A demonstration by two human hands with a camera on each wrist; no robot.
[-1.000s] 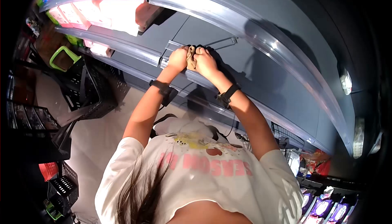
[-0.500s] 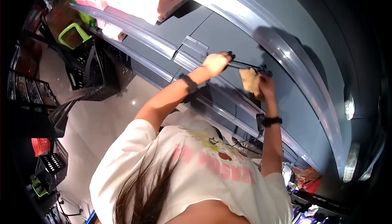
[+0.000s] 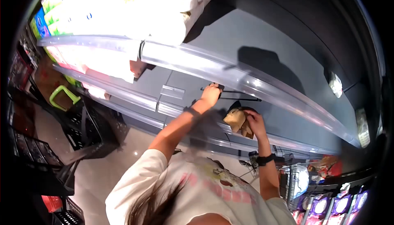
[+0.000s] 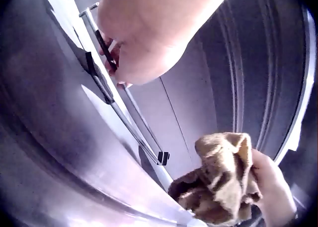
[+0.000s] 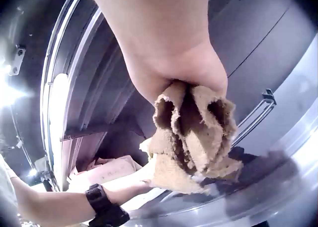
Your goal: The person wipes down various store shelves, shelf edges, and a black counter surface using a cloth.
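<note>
My left hand [image 3: 211,94] grips one end of a two-pronged metal display hook [image 3: 242,99] over the grey shelf. In the left wrist view its fingers curl around the black part, and the prongs [image 4: 139,119] run out to a black tip. My right hand [image 3: 257,124] holds a bunched tan cloth [image 3: 235,120] near the shelf's front edge, to the right of the left hand and nearer my body. The right wrist view shows the folded cloth [image 5: 186,142] hanging out of that hand, its fingers hidden behind the wrist and cloth.
Clear plastic rails [image 3: 246,79] edge the shelves. A small clear label holder [image 3: 172,91] sits left of my left hand. White packages [image 3: 115,11] fill the upper left shelf. A black shopping basket [image 3: 96,130] stands lower left; purple packs [image 3: 320,205] are at lower right.
From both hands together at the cloth, the right hand has moved rightward with it, then down off the hook. The left hand keeps hold of the hook. The head view has shifted.
</note>
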